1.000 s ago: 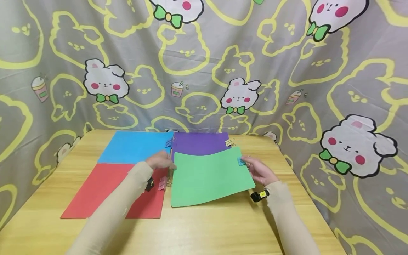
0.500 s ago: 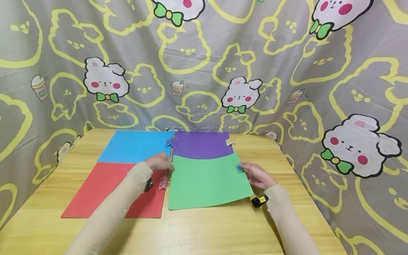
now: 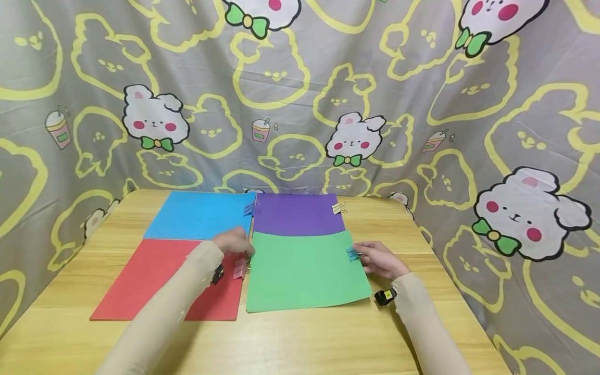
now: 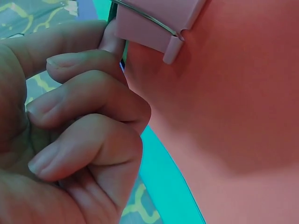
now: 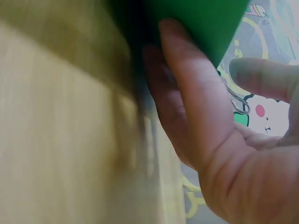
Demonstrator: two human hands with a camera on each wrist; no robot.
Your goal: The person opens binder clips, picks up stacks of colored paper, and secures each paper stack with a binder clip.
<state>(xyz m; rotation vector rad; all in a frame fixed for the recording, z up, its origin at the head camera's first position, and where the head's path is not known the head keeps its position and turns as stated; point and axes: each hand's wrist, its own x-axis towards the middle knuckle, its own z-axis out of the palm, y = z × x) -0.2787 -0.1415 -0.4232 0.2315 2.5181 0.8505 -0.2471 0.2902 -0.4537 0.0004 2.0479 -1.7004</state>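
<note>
My left hand (image 3: 234, 241) pinches the left edge of a green sheet of paper (image 3: 307, 271), beside a pink binder clip (image 3: 239, 269) on the red sheet (image 3: 140, 276). In the left wrist view, its fingers (image 4: 93, 100) are curled close to that pink clip (image 4: 149, 21). At the sheet's right edge, next to a blue binder clip (image 3: 352, 253), my right hand (image 3: 378, 259) holds it. The right wrist view has the fingers (image 5: 198, 88) under the green sheet (image 5: 196, 28) and the thumb apart on the other side. The sheet's near right corner curves slightly up.
A blue sheet (image 3: 201, 214) lies behind the red one, with a dark blue clip (image 3: 249, 209) at its right edge. A purple sheet (image 3: 297, 213) with a pale yellow clip (image 3: 338, 208) lies behind the green one. A patterned curtain (image 3: 281, 94) stands behind the wooden table (image 3: 300, 344).
The green sheet has come down and a little toward me, flatter over the table, uncovering more of the purple sheet. Both hands have lowered slightly with it.
</note>
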